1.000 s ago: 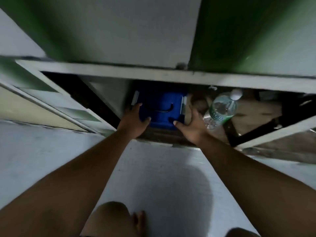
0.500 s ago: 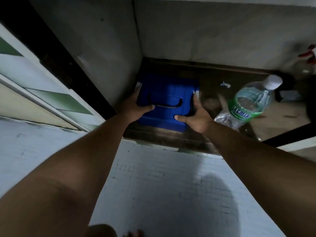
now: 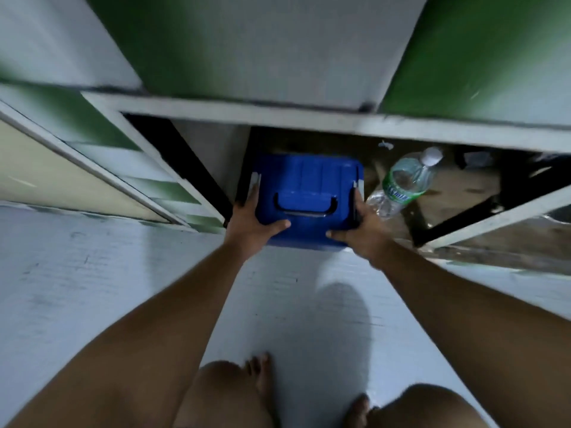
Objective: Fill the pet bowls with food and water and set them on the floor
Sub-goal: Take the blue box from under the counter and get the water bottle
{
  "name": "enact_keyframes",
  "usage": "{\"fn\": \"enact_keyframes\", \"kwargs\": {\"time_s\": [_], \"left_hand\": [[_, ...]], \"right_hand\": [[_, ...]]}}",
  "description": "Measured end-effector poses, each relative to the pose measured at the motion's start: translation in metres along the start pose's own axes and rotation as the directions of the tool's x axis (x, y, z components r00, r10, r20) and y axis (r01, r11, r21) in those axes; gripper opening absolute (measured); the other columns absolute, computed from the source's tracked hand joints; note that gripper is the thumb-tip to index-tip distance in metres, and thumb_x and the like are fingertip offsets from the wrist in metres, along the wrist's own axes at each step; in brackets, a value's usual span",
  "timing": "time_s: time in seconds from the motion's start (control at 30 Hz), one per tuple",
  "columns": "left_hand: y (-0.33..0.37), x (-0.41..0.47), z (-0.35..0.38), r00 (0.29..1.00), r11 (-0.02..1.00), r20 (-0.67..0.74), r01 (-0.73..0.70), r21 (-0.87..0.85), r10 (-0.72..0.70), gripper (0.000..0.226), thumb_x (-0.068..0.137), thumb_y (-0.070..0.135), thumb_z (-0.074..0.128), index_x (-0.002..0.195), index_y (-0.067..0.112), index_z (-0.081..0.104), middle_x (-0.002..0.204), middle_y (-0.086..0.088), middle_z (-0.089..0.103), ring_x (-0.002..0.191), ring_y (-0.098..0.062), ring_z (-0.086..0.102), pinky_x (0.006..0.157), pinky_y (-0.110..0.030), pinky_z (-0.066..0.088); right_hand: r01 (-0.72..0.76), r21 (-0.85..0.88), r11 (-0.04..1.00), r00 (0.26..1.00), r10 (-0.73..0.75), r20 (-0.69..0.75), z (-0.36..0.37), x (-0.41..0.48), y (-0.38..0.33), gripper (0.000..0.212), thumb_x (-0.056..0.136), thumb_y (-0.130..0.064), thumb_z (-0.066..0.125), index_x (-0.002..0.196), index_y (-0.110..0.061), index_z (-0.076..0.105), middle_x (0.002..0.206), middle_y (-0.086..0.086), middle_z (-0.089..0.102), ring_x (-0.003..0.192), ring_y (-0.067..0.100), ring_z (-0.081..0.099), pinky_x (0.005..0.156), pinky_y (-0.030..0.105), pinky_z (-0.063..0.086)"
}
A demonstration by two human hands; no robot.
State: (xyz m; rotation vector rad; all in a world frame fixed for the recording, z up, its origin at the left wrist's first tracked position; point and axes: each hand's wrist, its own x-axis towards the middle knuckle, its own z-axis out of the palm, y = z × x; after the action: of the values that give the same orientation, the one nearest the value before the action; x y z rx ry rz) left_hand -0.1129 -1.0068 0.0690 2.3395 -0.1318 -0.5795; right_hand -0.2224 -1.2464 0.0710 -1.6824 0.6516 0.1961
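A blue plastic box [image 3: 309, 183] with a dark lid handle and grey side clips sits at the front edge of a low open cabinet. My left hand [image 3: 250, 225] grips its left side and my right hand [image 3: 360, 231] grips its right side, thumbs on the lid. A clear water bottle [image 3: 404, 180] with a green label and white cap lies tilted inside the cabinet just right of the box. No pet bowls are visible.
An open cabinet door [image 3: 102, 168] swings out on the left, another door [image 3: 494, 217] on the right. A white counter edge [image 3: 278, 117] overhangs the opening. Pale tiled floor [image 3: 92, 273] lies in front, with my bare knees and feet at the bottom.
Both hands have drawn the blue box forward from deep inside the cabinet to its front edge. My view has pulled back and up, so the counter edge shows again.
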Motion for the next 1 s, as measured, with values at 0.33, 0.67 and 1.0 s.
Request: {"fn": "enact_keyframes", "kwargs": {"time_s": [0.33, 0.67, 1.0], "left_hand": [[0.096, -0.171, -0.081, 0.991, 0.995, 0.122, 0.062, -0.073, -0.053, 0.122, 0.062, 0.067, 0.085, 0.160, 0.044, 0.016, 0.155, -0.006, 0.032, 0.140, -0.028, 0.044, 0.118, -0.039, 0.037], [0.182, -0.298, -0.166, 0.994, 0.992, 0.092, 0.072, -0.103, -0.063, 0.124, 0.071, 0.051, 0.088, 0.161, 0.038, 0.005, 0.145, -0.005, 0.037, 0.134, -0.026, 0.047, 0.109, -0.035, 0.042], [0.247, -0.367, -0.252, 0.998, 0.988, -0.046, 0.045, -0.149, -0.052, 0.128, 0.064, 0.061, 0.089, 0.161, 0.042, 0.008, 0.161, 0.000, 0.030, 0.144, -0.020, 0.038, 0.115, -0.040, 0.041]], "right_hand": [[-0.033, -0.062, 0.998, 0.998, 0.030, -0.046, -0.037, -0.191, -0.093, 0.115, 0.069, -0.013, 0.090, 0.158, -0.029, 0.019, 0.140, 0.001, 0.051, 0.124, 0.018, 0.054, 0.098, 0.030, 0.050], [-0.013, -0.124, 0.992, 0.997, 0.004, -0.074, -0.066, -0.327, -0.183, 0.131, 0.061, -0.053, 0.084, 0.153, -0.050, -0.009, 0.141, 0.002, 0.043, 0.130, 0.023, 0.048, 0.107, 0.048, 0.046], [0.134, -0.154, 0.979, 0.984, -0.149, -0.094, -0.079, -0.396, -0.288, 0.135, 0.063, -0.030, 0.091, 0.155, -0.041, -0.007, 0.153, -0.005, 0.030, 0.139, 0.018, 0.037, 0.109, 0.047, 0.045]]}}
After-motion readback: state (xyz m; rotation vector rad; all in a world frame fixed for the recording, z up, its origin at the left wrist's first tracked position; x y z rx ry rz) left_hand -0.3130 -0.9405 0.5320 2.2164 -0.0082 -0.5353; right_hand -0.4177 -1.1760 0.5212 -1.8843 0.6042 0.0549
